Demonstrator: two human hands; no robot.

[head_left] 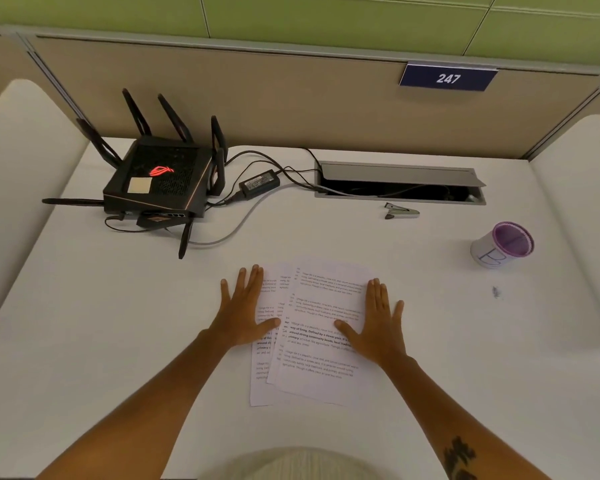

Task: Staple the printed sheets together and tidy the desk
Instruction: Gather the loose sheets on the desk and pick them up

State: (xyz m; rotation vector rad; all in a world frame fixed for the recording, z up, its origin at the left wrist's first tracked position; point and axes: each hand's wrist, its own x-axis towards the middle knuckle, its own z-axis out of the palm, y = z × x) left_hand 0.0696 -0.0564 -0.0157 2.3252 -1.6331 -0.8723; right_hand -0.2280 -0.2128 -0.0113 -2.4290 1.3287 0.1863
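Both hands flat and open on the printed sheets (317, 332) mid-desk, gripping nothing: left hand (243, 315) on the left edge of the fanned stack, right hand (378, 323) on the right side. Looks like the squaring-up step, since the pages sit skewed and offset. Next move likely calls for aligning the edges, then reaching for the stapler (401, 212), well apart near the cable tray (400, 173).

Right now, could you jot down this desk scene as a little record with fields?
sheets: printed sheets fanned out, misaligned, mid-desk
left hand: left hand flat on the sheets' left edge
right hand: right hand flat on the top sheet
stapler: stapler untouched, by the cable hatch
cup: purple-rimmed cup, far right
router: black router, back left
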